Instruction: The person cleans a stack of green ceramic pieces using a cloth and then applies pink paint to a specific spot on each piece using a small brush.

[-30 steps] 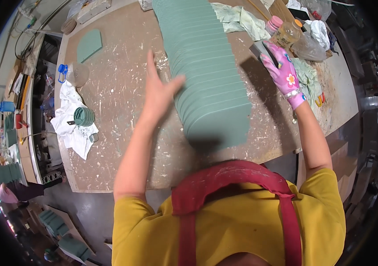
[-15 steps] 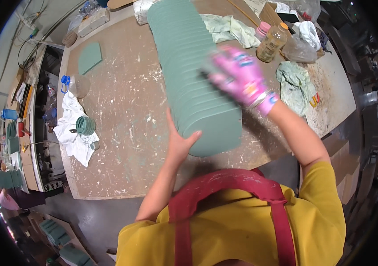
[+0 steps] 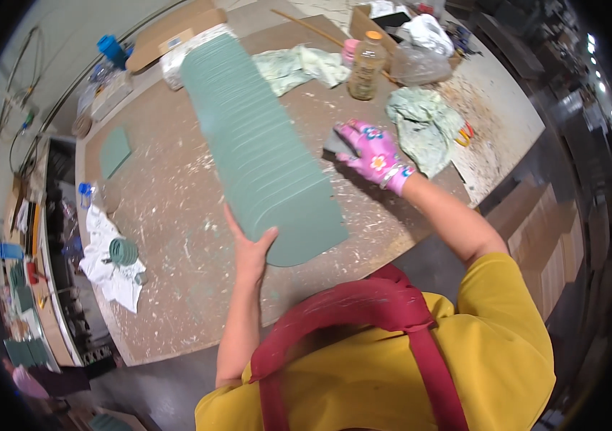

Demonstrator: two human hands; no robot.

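Note:
A long row of overlapping flat green pieces [image 3: 259,136] with rounded ends runs from the near middle of the table toward the far left. My bare left hand [image 3: 250,251] grips the nearest piece at its left edge, thumb on top and fingers along the side. To the right of the row, my right hand [image 3: 374,154], in a pink flowered glove, is closed around a small grey sanding block [image 3: 337,146]. The block is apart from the green pieces, over the brown tabletop. Part of it is hidden by the gloved fingers.
On the paint-flecked table [image 3: 169,287] lie a white cloth [image 3: 108,269] with a green ringed cup [image 3: 123,251], and a loose green piece [image 3: 115,152]. Farther right are a bottle with an orange cap [image 3: 368,68], a stained rag [image 3: 424,126] and small yellow-red snips [image 3: 465,134].
My right hand, blurred over the row's right edge before, is now clear of it on the right. The whole view has turned, and my left hand keeps its place on the nearest piece.

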